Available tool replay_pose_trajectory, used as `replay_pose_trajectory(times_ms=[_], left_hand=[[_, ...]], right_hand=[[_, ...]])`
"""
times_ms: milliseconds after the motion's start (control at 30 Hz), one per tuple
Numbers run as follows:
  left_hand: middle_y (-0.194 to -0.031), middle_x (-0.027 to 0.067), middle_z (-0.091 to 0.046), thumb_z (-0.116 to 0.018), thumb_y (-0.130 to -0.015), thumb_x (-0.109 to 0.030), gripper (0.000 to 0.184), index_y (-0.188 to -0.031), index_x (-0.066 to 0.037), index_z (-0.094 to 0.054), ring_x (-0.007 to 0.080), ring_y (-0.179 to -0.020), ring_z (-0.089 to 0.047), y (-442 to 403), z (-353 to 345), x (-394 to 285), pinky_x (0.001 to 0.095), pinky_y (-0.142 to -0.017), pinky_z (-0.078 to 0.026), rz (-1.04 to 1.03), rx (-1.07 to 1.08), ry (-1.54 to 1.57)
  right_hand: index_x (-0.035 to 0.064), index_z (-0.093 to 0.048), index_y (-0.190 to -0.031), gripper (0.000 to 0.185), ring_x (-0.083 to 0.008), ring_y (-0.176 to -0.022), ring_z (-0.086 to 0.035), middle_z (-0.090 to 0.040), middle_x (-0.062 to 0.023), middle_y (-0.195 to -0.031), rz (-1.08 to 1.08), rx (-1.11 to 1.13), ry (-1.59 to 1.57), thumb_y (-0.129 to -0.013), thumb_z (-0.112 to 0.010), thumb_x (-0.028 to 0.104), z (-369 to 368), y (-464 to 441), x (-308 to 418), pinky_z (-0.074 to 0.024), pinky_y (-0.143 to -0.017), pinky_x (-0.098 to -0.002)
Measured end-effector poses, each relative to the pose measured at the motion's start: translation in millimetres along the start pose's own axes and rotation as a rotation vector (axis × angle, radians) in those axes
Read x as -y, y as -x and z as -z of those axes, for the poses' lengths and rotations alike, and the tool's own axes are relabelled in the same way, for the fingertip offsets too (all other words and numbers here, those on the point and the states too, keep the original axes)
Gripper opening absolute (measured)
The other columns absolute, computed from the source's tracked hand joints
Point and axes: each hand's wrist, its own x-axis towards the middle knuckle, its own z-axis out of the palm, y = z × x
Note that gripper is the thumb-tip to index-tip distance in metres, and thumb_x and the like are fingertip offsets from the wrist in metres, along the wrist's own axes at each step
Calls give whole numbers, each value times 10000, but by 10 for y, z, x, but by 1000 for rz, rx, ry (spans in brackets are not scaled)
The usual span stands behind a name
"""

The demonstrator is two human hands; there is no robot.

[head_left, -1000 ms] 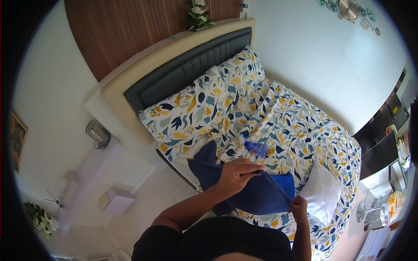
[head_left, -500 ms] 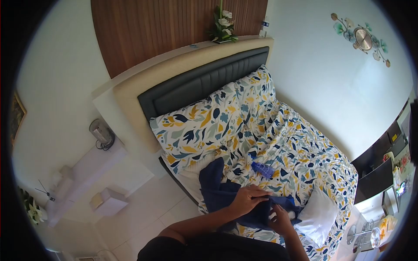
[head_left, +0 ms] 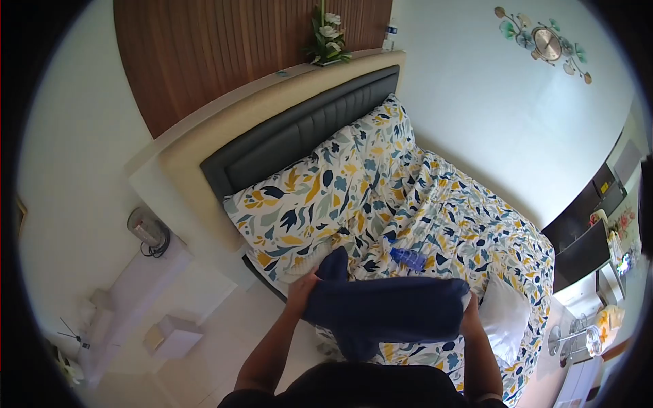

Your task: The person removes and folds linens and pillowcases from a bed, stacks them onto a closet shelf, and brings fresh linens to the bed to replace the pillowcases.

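A navy blue garment is stretched level in front of me, above the near side of the bed. My left hand grips its left end, fingers partly hidden by the cloth. At the opposite end my right hand is closed on the edge, where a bit of lighter material shows. One narrow, sleeve-like part lies beyond my left hand, and another part hangs down toward me. Past the garment, a small blue checked item rests on the leaf-patterned bedding. A white, shiny bag or cushion lies right of my right hand.
A patterned pillow leans against the dark headboard. White flowers stand on the ledge above. At left are a low white shelf and a box. A television and a glass-topped stand are at right.
My hands, earlier close together on the bunched garment, have moved apart to its two ends. The garment is now lifted and spread flat between them. The view has shifted slightly.
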Motion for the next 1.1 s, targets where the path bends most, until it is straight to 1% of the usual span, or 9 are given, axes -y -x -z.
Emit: replay_pose_trajectory(times_ms=[200,267,367,567,700,800,933,1033,1100], left_hand=[[-805,171,-650,-468,-936,-327,354,-1031,-58,-678,145,-756,-600,198,58,-497,300,-723,-450,21,-257,-289],[-713,184,-636,-462,-936,-329,351,-953,-78,-706,193,-655,-628,55,294,-453,339,-651,-471,11,-410,-466],[-619,192,-596,-462,-929,-359,371,-878,-88,-709,315,-570,-617,43,803,-134,410,-571,-473,-83,-525,-785],[-628,167,-608,-483,-909,-376,377,-806,-86,-701,372,-587,-597,-242,675,57,453,-578,-472,-59,-433,-991],[-720,195,-629,-544,-890,-287,304,-767,-48,-685,364,-696,-620,-613,1234,249,426,-647,-485,-199,-620,-771],[-751,190,-643,-579,-876,-303,298,-816,-33,-689,347,-733,-635,-1290,947,185,388,-640,-483,-208,-249,-433],[-635,170,-587,-608,-860,-343,273,-882,-90,-708,304,-582,-599,-2123,682,-453,366,-525,-432,-251,44,-346],[-587,148,-575,-573,-874,-384,313,-899,-104,-710,292,-535,-588,-2782,950,-360,366,-490,-426,-251,78,-357],[-576,144,-576,-557,-879,-405,336,-905,-106,-709,293,-515,-583,-3189,1134,-92,374,-488,-430,-207,72,-404]], right_hand=[[22,-397,-1283,504,-211,-1087,-524,-532,-101,-1187,9,-319,-107,-850,-588,196,701,160,-737,-432,-924,-341],[22,-415,-1274,513,-233,-1086,-525,-537,-109,-1159,-26,-537,-379,-844,-570,254,1240,239,-1088,-435,-926,-362],[23,-542,-1108,477,-270,-911,-590,-586,-119,-1008,-100,-776,-606,-663,-560,195,1506,380,-339,-482,-838,-372],[-10,-455,-1238,572,-323,-1021,-558,-555,-174,-1130,-17,-1092,-434,-758,-560,282,2482,729,-739,-449,-912,-409],[7,-461,-1240,554,-327,-1023,-550,-557,-167,-1142,82,-1234,-245,-804,-555,336,3356,961,-1341,-454,-890,-422],[20,-465,-1242,545,-330,-1025,-544,-558,-162,-1150,92,-1273,-99,-839,-552,376,3739,759,-2178,-458,-874,-432],[101,-510,-1196,512,-317,-850,-590,-581,-142,-1084,-93,-1334,-774,-851,-538,478,2807,63,-2823,-511,-746,-384],[148,-550,-815,200,-186,-461,-449,-522,-36,-666,-1066,-862,-224,-822,-537,347,1191,-235,-2863,-425,-537,-480],[127,-562,-835,105,-223,-498,-482,-505,-65,-693,-1093,-900,-155,-786,-558,219,536,-988,-3132,-436,-519,-497]])
